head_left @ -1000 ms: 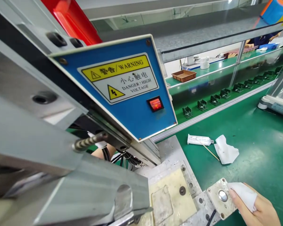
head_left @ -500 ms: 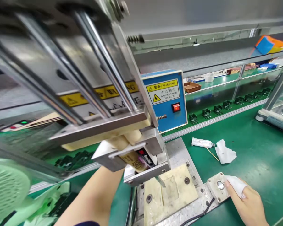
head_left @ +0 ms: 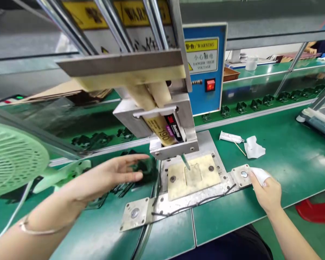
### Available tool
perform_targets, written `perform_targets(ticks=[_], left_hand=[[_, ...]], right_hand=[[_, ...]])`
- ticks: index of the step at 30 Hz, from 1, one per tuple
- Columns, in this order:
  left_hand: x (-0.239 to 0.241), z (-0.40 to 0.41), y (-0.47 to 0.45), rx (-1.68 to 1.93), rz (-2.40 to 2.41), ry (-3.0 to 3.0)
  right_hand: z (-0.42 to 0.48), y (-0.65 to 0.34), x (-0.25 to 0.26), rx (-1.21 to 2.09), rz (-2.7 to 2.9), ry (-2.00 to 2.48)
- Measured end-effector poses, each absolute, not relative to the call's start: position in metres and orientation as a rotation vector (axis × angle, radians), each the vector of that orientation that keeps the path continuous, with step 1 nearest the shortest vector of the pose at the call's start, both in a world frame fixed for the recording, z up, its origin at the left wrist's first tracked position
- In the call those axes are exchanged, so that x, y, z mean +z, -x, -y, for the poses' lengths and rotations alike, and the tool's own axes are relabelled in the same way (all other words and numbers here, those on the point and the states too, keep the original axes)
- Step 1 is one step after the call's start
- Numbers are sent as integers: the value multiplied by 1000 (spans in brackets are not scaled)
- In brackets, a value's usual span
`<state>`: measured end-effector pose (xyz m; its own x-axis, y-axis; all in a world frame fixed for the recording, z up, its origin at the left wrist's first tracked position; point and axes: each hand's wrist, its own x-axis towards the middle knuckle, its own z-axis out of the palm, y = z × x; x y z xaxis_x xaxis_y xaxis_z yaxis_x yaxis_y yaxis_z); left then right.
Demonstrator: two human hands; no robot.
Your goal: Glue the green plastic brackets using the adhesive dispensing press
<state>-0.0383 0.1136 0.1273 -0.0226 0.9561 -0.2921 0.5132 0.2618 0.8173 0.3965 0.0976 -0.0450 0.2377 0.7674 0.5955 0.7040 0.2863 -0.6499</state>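
Note:
My left hand [head_left: 121, 169] is beside the glue press, left of its bed, thumb and fingers closed around a small dark plastic part [head_left: 147, 169] blurred by motion. My right hand [head_left: 268, 193] holds a folded white wipe [head_left: 260, 175], its thumb at the edge of the right button plate [head_left: 241, 176]. Between the hands is the pale yellow fixture block [head_left: 178, 184] with a shallow recess. Above it, a two-barrel adhesive cartridge [head_left: 162, 130] sits in a metal holder, its greenish nozzle [head_left: 185, 162] pointing down over the recess.
A left button plate [head_left: 135, 213] sits near the front. Right of the press lie a white syringe-like tube [head_left: 231, 137], a thin stick [head_left: 240, 148] and a crumpled wipe [head_left: 254, 147]. A green fan [head_left: 16, 159] stands at left. Dark parts [head_left: 256, 104] line the back; a blue control box [head_left: 204, 68] stands behind.
The view has tilted down and shifted. My left hand has come out from behind the press with the dark part. My right hand stays by the right button plate with the wipe.

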Motion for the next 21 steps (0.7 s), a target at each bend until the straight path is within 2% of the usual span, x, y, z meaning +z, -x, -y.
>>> perform_targets(ticks=[4,10,15,21], left_hand=[[93,-80,-8,537,-1396,-1028],[60,-106,-50,625,-1236,-1109],[45,-122,-57,748,-1303,-1407],[49,-103,-41,646,-1590,-1901]], right_hand=[[-96,-398,-43,117,1471,1480],[-95,-399,-42,121,1473,1467],[-95,-397,-38,151,1451,1480],[-94,-396,-35,248,1396,1503]])
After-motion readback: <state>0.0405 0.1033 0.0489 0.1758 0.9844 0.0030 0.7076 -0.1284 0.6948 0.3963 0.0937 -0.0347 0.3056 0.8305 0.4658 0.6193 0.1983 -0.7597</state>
